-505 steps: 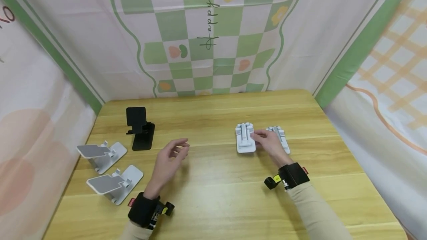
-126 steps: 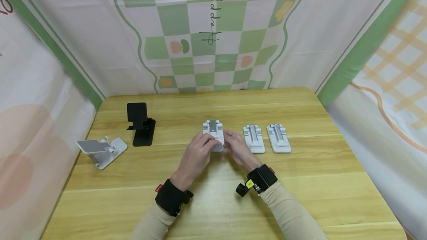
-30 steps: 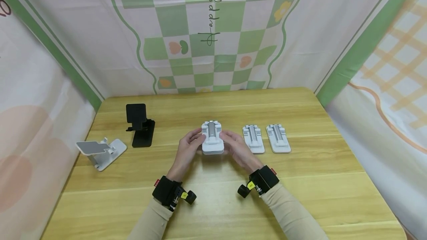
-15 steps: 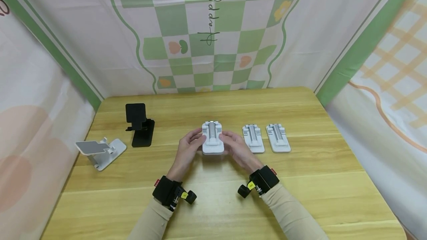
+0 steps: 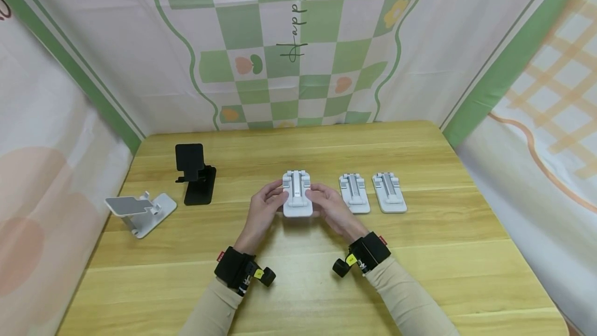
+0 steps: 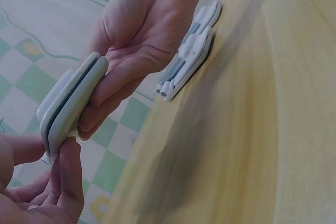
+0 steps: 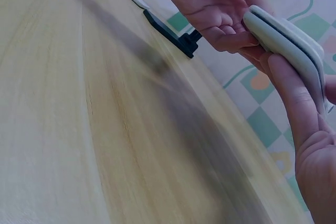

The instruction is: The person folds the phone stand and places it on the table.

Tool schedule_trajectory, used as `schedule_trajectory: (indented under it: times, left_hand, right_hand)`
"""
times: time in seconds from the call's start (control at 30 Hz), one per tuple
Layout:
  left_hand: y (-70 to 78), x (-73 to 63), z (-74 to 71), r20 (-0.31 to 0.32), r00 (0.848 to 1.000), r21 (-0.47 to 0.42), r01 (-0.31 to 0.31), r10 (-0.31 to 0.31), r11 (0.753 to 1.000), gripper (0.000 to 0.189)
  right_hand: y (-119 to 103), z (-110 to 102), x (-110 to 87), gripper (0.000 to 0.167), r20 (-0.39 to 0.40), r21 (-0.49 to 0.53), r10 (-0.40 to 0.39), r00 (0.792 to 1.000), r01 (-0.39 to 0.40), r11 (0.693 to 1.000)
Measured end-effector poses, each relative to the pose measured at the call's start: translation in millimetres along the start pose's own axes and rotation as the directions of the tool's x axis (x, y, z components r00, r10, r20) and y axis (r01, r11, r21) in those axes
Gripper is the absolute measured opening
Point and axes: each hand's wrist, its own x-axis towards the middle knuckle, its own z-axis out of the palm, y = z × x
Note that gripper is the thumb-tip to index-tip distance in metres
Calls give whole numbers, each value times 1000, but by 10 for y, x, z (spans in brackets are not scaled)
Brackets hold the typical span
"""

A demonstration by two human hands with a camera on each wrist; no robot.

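Note:
A white folding phone stand (image 5: 297,201), folded flat, is held off the table in front of me. My left hand (image 5: 261,215) grips its left edge and my right hand (image 5: 333,211) its right edge. Both thumbs lie on the stand's front and the other fingers go behind it. In the left wrist view the phone stand (image 6: 73,103) shows edge-on, its two plates close together with a dark line between them. The right wrist view shows fingers (image 7: 294,95) of the right hand against the back of the phone stand (image 7: 289,43).
Two more folded white phone stands lie side by side on the right, one nearer (image 5: 354,201) and one farther right (image 5: 389,200). At the left, an unfolded white-and-grey stand (image 5: 158,214) and an unfolded black stand (image 5: 200,191) stand on the wooden table (image 5: 298,299). Patterned cloth (image 5: 317,30) hangs behind.
Of two unfolded white stands at the left, one remains. The left hand has gone from across the held stand's front to its left edge. Over the last second the stand tilts slightly.

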Motion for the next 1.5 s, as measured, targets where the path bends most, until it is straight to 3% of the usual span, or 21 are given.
schedule_trajectory:
  times: [0.3,0.5,0.6,0.9,1.03,1.3,1.5]
  left_hand:
    - [-23,3,27,-21,1000,23,-14,14,1000,45]
    - [-50,30,78,-51,998,14,-32,33,999,43]
    - [-76,51,106,-59,998,20,-21,22,1000,42]
    - [-156,146,164,-89,996,38,35,-32,999,42]
    - [-167,215,202,-80,996,56,46,-41,997,42]
    - [-86,338,351,-55,996,84,75,-70,994,42]
    - [-97,402,481,-24,996,152,84,-81,985,43]
  right_hand:
    - [-6,5,-13,46,-25,-57,11,1000,-13,998]
    - [-55,-26,-18,52,-131,-216,-5,991,-23,976]
    - [-79,-77,-31,50,-179,-232,-36,983,-6,973]
    - [-163,-246,-54,50,-196,-121,-171,966,149,981]
    - [-209,-300,-72,47,-261,-33,-221,940,220,975]
    - [-295,-383,-84,34,-415,80,-276,867,337,938]
    - [-319,-426,-107,32,-448,135,-260,855,353,926]
